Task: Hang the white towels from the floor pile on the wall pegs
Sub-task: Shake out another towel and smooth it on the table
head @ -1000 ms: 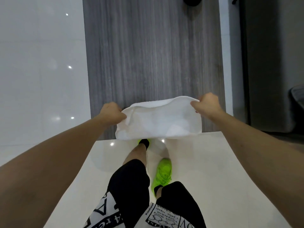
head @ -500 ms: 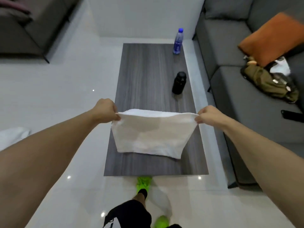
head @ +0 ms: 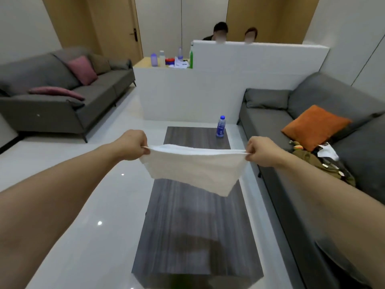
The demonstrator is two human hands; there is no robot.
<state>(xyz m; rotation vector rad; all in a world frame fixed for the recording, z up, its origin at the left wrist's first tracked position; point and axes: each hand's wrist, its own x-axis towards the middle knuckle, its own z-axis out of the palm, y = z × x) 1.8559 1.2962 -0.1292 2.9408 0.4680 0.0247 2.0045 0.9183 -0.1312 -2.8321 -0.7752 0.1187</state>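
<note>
A white towel (head: 193, 167) hangs stretched in the air between two bare hands, above the far half of a dark wood-grain bench (head: 193, 236). Its top edge runs nearly level and taut from one fist to the other; the cloth below sags to a lower corner on the right side. The left hand (head: 133, 146) has its grip clamped on the towel's upper left corner, fingers curled tight around a pinch of fabric, and the right hand (head: 263, 152) is clamped the same way on the upper right corner — both arms reach forward from the bottom of the view.

Beyond the towel, a clear water bottle (head: 220, 126) with a blue cap and label stands upright near the bench's far end. The bench sits on a glossy pale floor (head: 83, 195). To the right runs a grey sofa (head: 312, 101), carrying an orange cushion (head: 314, 126) and, just beside it, a heap of olive-green cloth and other items (head: 318, 161). A second grey sofa (head: 62, 94) with two pink cushions stands well apart on the left. Behind the bench is a low white partition (head: 229, 80) — bottles and small items sit on a ledge at its left end, and two people are partly visible behind it.
</note>
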